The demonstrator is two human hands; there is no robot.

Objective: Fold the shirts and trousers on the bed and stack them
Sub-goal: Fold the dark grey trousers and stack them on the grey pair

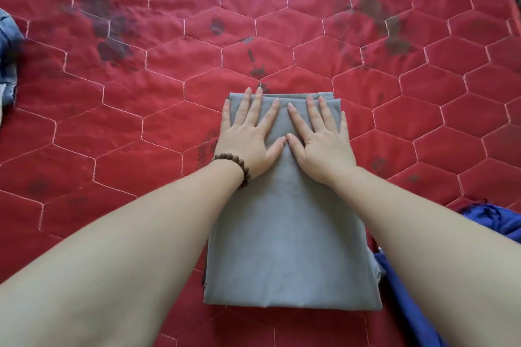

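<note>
A grey garment [287,248] lies folded into a long rectangle on the red quilted bed cover [141,110], its short end toward me. My left hand [248,132], with a brown bead bracelet on the wrist, lies flat with spread fingers on the garment's far left part. My right hand [318,138] lies flat beside it on the far right part. The thumbs almost touch. Neither hand grips the cloth.
A bright blue garment [490,220] lies crumpled at the right, partly under my right forearm. A blue denim piece [8,59] shows at the left edge. The bed's right edge runs down the top right corner. Dark stains mark the cover.
</note>
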